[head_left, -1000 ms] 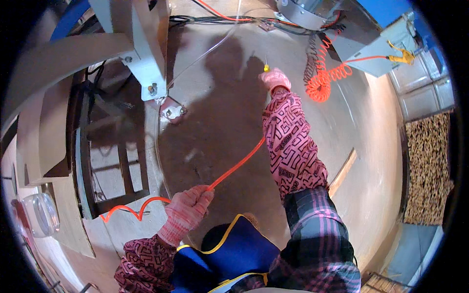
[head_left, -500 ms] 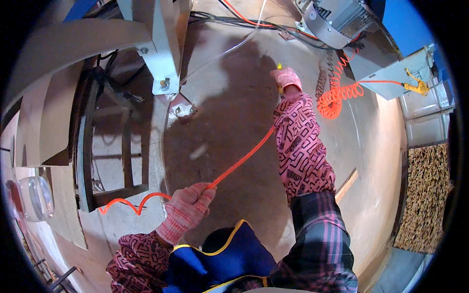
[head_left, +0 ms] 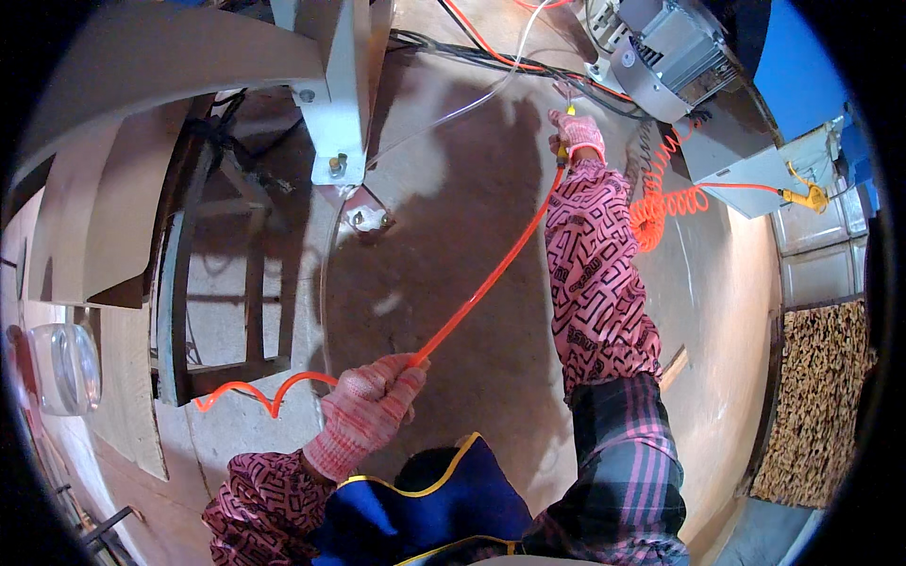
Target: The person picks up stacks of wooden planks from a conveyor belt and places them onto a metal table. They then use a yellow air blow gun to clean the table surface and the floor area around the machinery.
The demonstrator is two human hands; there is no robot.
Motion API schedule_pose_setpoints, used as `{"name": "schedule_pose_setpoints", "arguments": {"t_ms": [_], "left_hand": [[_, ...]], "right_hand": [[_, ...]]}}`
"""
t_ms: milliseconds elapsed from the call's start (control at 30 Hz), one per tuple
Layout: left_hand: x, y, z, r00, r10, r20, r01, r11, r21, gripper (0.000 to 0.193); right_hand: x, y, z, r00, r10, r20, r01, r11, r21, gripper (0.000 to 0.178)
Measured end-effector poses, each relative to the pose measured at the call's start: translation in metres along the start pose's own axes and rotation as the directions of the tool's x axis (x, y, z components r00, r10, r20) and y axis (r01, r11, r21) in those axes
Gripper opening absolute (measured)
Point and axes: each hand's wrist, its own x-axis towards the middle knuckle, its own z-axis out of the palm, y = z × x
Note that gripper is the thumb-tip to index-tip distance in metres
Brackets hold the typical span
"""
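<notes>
My left hand (head_left: 366,415), in a pink knitted glove, is closed round an orange air hose (head_left: 491,274). From there the hose runs up to the right in a gentle bow, and a looser coiled stretch trails off to the left. At arm's length, my right hand (head_left: 579,137) in a matching glove grips a yellow air blow gun (head_left: 563,153) fixed to the hose's end. Its tip shows above the fingers; most of the body is hidden by the hand. Patterned pink sleeve covers reach over both forearms.
A pale machine leg (head_left: 338,132) is bolted down at the upper left, beside a dark metal frame (head_left: 175,302). Cables (head_left: 472,57) cross the floor near a grey motor (head_left: 675,61). Another orange coiled hose (head_left: 649,215) leads towards a yellow fitting (head_left: 810,196). Stacked brown material (head_left: 816,406) stands right.
My right hand with the blow gun has moved slightly up and right, and its fingers look more spread. My left hand stays on the hose. The view has shifted a little.
</notes>
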Motion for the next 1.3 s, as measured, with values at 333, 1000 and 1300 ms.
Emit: {"name": "schedule_pose_setpoints", "arguments": {"t_ms": [333,1000,1300], "left_hand": [[-0.007,-0.003,-0.007,1.000,-0.019,0.001,0.019,1.000,0.002,0.031],[-0.013,-0.004,-0.002,0.993,-0.007,-0.114,-0.018,0.977,-0.214,0.031],[-0.012,0.006,0.009,0.985,-0.085,-0.150,0.059,0.983,-0.173,0.031]], "right_hand": [[-0.003,-0.034,0.040,0.986,-0.123,0.117,0.151,0.949,-0.278,0.053],[-0.053,-0.138,0.056,0.824,-0.455,0.338,0.532,0.827,-0.181,0.048],[-0.055,-0.122,0.097,0.851,-0.405,0.333,0.474,0.866,-0.158,0.059]]}}
